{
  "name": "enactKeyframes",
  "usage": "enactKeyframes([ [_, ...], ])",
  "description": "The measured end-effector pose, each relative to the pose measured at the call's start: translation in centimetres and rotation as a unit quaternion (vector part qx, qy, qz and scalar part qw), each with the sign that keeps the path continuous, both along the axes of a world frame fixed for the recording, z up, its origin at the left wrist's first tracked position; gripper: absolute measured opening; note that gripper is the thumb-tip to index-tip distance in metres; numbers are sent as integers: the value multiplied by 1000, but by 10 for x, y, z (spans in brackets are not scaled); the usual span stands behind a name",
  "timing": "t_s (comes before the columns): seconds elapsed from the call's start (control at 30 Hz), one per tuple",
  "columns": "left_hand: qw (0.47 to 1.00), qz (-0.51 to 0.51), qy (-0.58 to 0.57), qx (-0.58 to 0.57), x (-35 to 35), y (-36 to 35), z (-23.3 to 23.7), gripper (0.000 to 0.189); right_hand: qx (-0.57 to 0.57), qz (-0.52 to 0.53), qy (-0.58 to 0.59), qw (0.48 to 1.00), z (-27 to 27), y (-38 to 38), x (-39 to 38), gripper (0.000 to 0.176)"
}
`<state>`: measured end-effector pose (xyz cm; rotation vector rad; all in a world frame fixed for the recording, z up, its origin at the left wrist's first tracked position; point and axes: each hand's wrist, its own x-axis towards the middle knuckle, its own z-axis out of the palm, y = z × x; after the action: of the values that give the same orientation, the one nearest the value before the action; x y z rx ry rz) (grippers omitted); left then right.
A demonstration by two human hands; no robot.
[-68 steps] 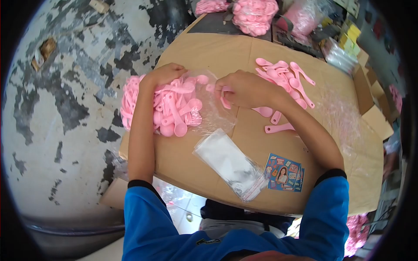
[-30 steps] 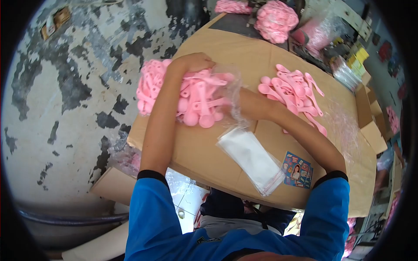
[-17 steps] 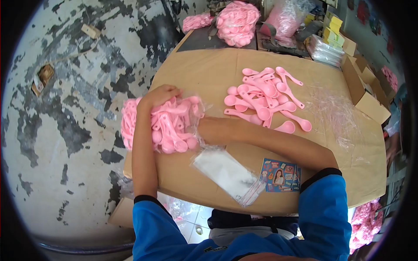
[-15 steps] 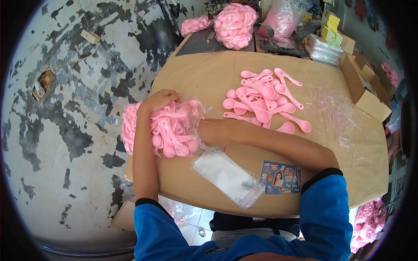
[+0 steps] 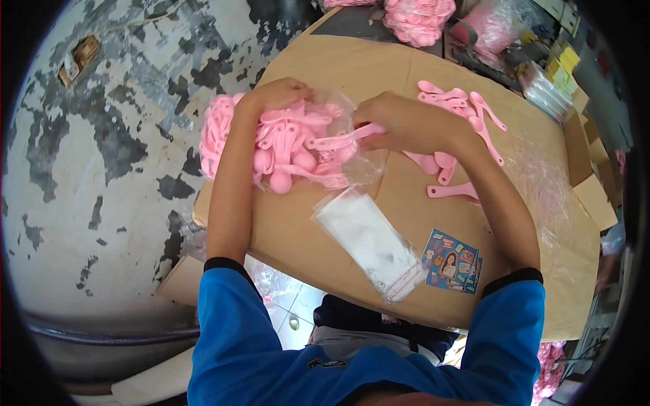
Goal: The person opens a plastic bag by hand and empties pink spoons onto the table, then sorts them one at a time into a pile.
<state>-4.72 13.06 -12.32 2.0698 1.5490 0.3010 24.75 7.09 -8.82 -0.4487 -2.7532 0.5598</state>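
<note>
A clear plastic bag full of pink spoons (image 5: 288,139) lies on the brown-covered table at the left. My left hand (image 5: 281,95) rests on the bag's upper edge, its fingers curled over the plastic; what they grip is hidden. At the bag's open right side, my right hand (image 5: 396,122) holds a pink spoon (image 5: 349,137), its handle end between the fingers and the rest inside the bag mouth. Loose pink spoons (image 5: 450,101) lie in a pile to the right, partly hidden behind my right hand and forearm.
Flat clear bags (image 5: 372,243) and printed cards (image 5: 450,260) lie near the table's front edge. Plastic scraps (image 5: 542,183) are at the right, beside an open cardboard box (image 5: 589,169). Bundled pink spoons (image 5: 420,20) stand at the back. A co-worker's arm (image 5: 606,260) shows at far right.
The view has shifted, so the table sits higher and tilted. My right hand has come up from beside the bag and now shows with a spoon at its mouth.
</note>
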Motion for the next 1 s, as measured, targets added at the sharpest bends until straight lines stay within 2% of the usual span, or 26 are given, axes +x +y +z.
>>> enactKeyframes([
  [0.1, 1000, 14, 22, -8, 8, -5, 7, 41, -48, -88, -98, 990, 34, -7, 12, 21],
  [0.2, 999, 2, 33, -12, 7, -2, 6, 42, 35, -82, -88, 992, 66, -5, 41, 20],
  [0.3, 999, -14, 35, 10, 5, -5, 7, 42, 28, -137, -70, 988, 84, -2, 70, 19],
  [0.4, 999, -4, 40, 7, 3, 2, 1, 42, -5, -251, -85, 964, 91, 1, 79, 29],
  [0.5, 999, -3, 41, 6, 1, 5, 1, 42, 218, -228, -109, 943, 50, 10, 90, 44],
  [0.53, 999, 3, 46, 4, 2, 4, 2, 42, 146, -170, -126, 966, 42, 18, 85, 57],
  [0.6, 999, 6, 43, -3, 6, 0, 1, 43, -16, -321, -273, 907, 47, -27, 30, 54],
  [0.67, 999, 4, 33, -8, 8, -4, 7, 43, -97, -125, -171, 973, 18, -27, 8, 50],
  [0.73, 999, 8, 47, -3, 8, -2, 7, 43, -83, 24, -106, 991, -23, -10, -10, 48],
  [0.83, 998, 12, 56, -6, 5, 1, 4, 44, 98, 19, -95, 990, -64, 2, -16, 45],
  [0.93, 999, 20, 36, -4, 6, 0, 3, 45, 110, 11, -140, 984, -69, 11, -18, 35],
  [1.0, 999, 23, 26, 1, 7, -3, 4, 46, 112, 3, -119, 987, -65, 7, -15, 30],
])
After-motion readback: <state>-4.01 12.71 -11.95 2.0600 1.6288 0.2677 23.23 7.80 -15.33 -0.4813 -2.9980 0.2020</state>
